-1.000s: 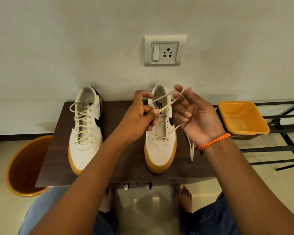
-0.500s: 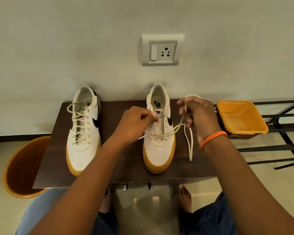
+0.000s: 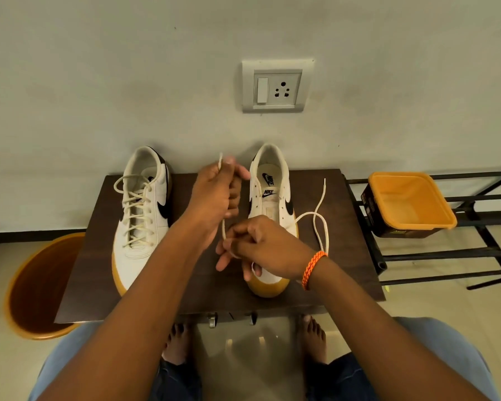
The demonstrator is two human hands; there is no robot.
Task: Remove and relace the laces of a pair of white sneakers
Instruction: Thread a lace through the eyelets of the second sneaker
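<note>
Both bare forearms reach up from the bottom edge toward mid-frame. The left hand [image 3: 214, 192] sits higher, fist curled, pinching a cream cord. The right hand [image 3: 261, 247], just below it, pinches too, fingers bent.

Frame centre: left hand [image 3: 214, 195] grips cream lace [image 3: 320, 224], raised between two white sneakers. Right hand [image 3: 265, 247] pinches same lace over right sneaker [image 3: 272, 198]; loose end loops right. Left sneaker [image 3: 141, 215] laced. Dark table [image 3: 344, 256].
</note>
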